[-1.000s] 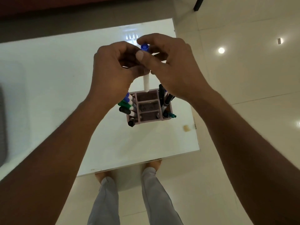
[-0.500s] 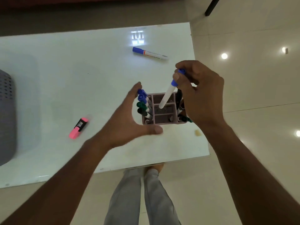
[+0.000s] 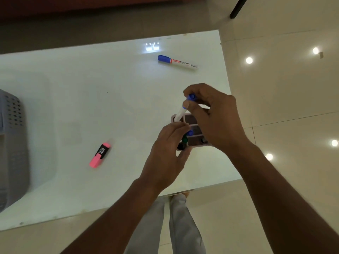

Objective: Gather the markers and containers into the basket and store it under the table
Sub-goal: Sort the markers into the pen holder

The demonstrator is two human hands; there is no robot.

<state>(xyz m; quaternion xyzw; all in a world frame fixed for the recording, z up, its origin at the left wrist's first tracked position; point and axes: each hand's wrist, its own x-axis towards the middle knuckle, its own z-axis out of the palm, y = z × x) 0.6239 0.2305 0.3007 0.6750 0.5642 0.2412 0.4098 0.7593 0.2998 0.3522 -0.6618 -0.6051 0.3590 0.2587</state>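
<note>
My right hand (image 3: 212, 118) pinches the blue cap end of a white marker (image 3: 180, 112), whose tip dips into the far-left corner of the pink divided holder (image 3: 194, 123). My left hand (image 3: 167, 154) is around the holder's left side, fingers over the blue and green markers (image 3: 187, 136) standing in it; the grip is partly hidden. A second blue-capped whiteboard marker (image 3: 178, 61) lies at the far side of the table. A pink highlighter (image 3: 100, 154) lies left of the holder. The grey perforated basket (image 3: 12, 143) sits at the left edge.
The white glass table (image 3: 91, 99) ends just right of the holder and in front of my legs (image 3: 172, 226). Glossy tiled floor (image 3: 284, 107) with light reflections lies to the right. A dark furniture leg (image 3: 238, 6) is at the top right.
My right hand lowered the blue-capped marker from above the holder toward its far-left corner. My left hand let go of the marker and closed in on the holder's left side.
</note>
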